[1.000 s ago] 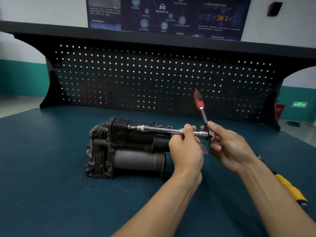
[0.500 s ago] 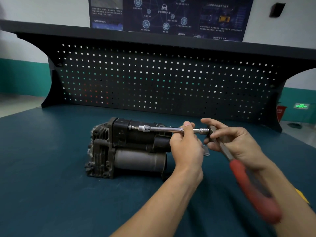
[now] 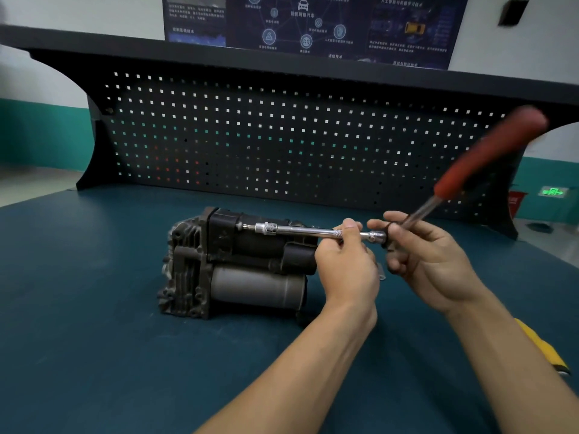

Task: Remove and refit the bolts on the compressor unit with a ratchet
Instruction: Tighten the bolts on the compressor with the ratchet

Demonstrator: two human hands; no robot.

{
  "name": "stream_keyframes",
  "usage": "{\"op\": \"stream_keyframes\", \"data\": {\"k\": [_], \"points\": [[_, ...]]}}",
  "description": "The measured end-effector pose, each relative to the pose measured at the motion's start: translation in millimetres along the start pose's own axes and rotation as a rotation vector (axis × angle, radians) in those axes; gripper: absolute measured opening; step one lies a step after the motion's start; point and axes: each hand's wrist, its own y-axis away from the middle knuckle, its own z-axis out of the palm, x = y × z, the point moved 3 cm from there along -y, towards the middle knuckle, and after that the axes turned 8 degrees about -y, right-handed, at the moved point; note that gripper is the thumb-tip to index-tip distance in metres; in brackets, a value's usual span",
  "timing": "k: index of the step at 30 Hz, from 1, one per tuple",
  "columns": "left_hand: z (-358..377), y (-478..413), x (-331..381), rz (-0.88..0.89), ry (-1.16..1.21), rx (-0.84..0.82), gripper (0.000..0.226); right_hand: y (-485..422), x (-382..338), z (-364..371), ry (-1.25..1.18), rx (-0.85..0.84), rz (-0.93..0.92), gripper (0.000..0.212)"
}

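On a dark teal workbench, the compressor unit lies on its side just left of centre, with its finned end to the left and its grey cylinder toward me. In the head view I see a chrome extension bar running level across the unit's upper part, its socket tip set against the black housing; the bolt itself is too small for me to make out. The left hand grasps the bar near its right end, fingers curled round it from below and the thumb on top. Just beside it, the right hand grips the ratchet at its head, where bar and ratchet join, with the fingers bent round the metal. The ratchet's red handle slants up and to the right and is blurred. Behind the unit stands a black pegboard with a dark poster above it. A yellow-handled tool lies on the bench at the right, partly hidden by the right forearm. A green lit sign shows at the far right.
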Motion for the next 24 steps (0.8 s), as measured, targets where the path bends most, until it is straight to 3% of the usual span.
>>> {"op": "stream_keyframes", "data": {"k": [3, 9, 13, 18, 24], "points": [[-1.5, 0.9, -0.5, 0.004, -0.011, -0.004, 0.025, -2.7, 4.1, 6.2, -0.025, 0.107, -0.007, 0.039], [-1.8, 0.5, -1.3, -0.001, 0.001, 0.015, 0.024, -2.9, 10.9, 10.3, 0.009, 0.306, 0.089, 0.045], [-1.4, -0.3, -2.9, -0.008, -0.015, 0.029, 0.024, 0.4, 13.8, 11.0, -0.162, 0.265, 0.246, 0.055], [-2.2, 0.4, -2.1, -0.010, -0.002, 0.013, 0.024, -1.3, 5.3, 6.6, -0.214, 0.141, 0.196, 0.029], [-2.8, 1.7, -0.6, 0.002, -0.021, 0.007, 0.027, 0.8, -6.3, -1.5, 0.070, 0.006, 0.027, 0.023]]}}
